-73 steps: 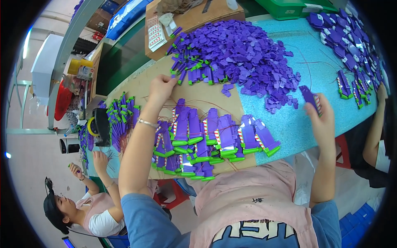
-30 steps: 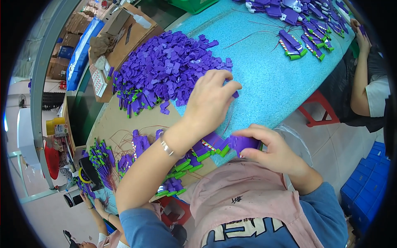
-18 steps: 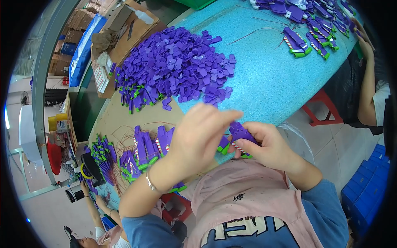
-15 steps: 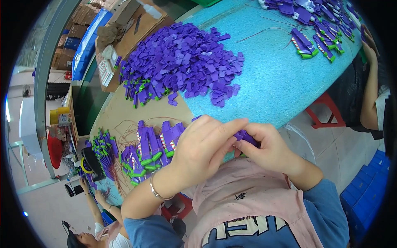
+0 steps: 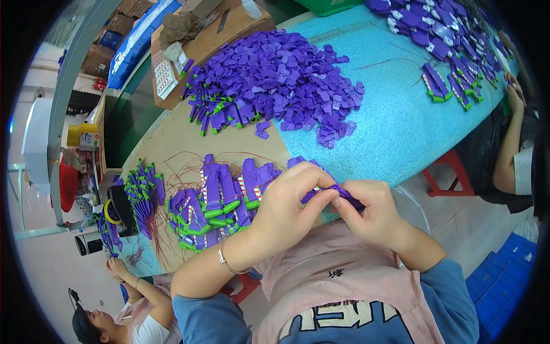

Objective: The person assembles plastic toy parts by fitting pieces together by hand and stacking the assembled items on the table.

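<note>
Just beyond my chest, over the table's near edge, my two hands meet at a small purple plastic part (image 5: 349, 198). My left hand (image 5: 288, 204) pinches its left side between thumb and bent forefinger. The right end sits in the closed fingers of my right hand (image 5: 375, 211), thumb pressed near the left thumb. My fingers cover most of the part, so its full shape is hidden. Beside my left wrist lie assembled purple pieces (image 5: 213, 192) with green ends and red-and-white striped edges, with thin reddish wires trailing from them.
A large heap of flat purple parts (image 5: 281, 80) covers the middle of the blue-topped table (image 5: 395, 123). More green-ended pieces (image 5: 143, 195) and a black-and-yellow round object (image 5: 117, 211) are at left. Co-workers sit at both sides. A red stool (image 5: 450, 175) stands at right.
My left forefinger has drawn back from lying extended across the top into a bent pinch. The view has shifted slightly, and the left co-worker's hands have come together.
</note>
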Tool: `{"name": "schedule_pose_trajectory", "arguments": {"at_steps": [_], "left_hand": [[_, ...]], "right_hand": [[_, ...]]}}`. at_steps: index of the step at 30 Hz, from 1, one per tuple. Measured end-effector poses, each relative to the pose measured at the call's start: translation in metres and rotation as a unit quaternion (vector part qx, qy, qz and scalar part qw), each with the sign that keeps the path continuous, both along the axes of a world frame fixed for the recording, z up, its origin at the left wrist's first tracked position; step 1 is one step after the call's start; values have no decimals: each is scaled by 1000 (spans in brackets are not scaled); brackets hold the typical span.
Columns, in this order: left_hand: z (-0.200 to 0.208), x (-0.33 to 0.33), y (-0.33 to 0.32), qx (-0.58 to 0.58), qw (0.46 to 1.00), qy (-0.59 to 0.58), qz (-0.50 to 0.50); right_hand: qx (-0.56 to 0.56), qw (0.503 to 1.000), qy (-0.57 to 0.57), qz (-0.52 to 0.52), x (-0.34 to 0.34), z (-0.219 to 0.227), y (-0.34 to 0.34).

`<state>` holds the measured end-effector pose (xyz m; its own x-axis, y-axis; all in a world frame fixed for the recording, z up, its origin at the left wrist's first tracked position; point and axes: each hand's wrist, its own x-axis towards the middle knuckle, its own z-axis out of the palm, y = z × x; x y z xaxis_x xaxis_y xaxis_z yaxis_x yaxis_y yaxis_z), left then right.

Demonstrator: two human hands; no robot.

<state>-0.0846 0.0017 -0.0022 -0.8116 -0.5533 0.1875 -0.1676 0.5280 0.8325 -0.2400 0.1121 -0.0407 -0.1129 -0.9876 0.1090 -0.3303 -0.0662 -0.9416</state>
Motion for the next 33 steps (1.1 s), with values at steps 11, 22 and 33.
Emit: {"name": "schedule_pose_trajectory", "arguments": {"at_steps": [11,22,33], "left_hand": [[-7,52,-40,-214,950,-159,161],[-18,272,-7,-101,800,-42,590],[-83,256,37,18,764,70,642]], "right_hand": [[-31,924,360,-126,-80,-45,-59],[-92,903,413,-78,-54,-65,-148],[-197,874,366,252,-60,-36,-104]]}}
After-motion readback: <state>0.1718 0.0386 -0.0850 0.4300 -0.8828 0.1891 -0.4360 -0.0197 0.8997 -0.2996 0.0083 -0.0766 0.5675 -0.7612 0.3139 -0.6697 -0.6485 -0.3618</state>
